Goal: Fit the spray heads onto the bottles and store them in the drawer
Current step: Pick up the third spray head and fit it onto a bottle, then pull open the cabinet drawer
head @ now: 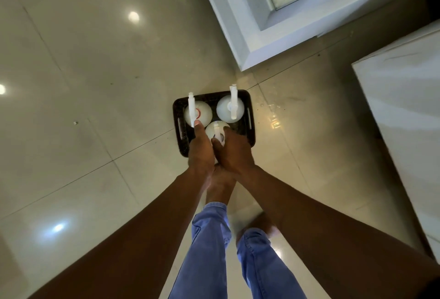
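A black tray (247,117) lies on the tiled floor below me with three white bottles standing in it, each with a white spray head on top. The far left bottle (203,110) and far right bottle (225,108) stand free. My left hand (201,148) reaches over the tray, its fingertips touching the rear of the left bottle's spray head (191,107). My right hand (234,153) is closed around the near bottle (213,129), thumb at the base of its spray head (217,129). The tray's near edge is hidden by both hands.
A white cabinet base with a glass panel (250,36) stands beyond the tray to the right. A white marble-look counter block (404,113) fills the right side. My legs in blue jeans (214,251) and bare feet stand just behind the tray. Glossy beige tiles spread to the left.
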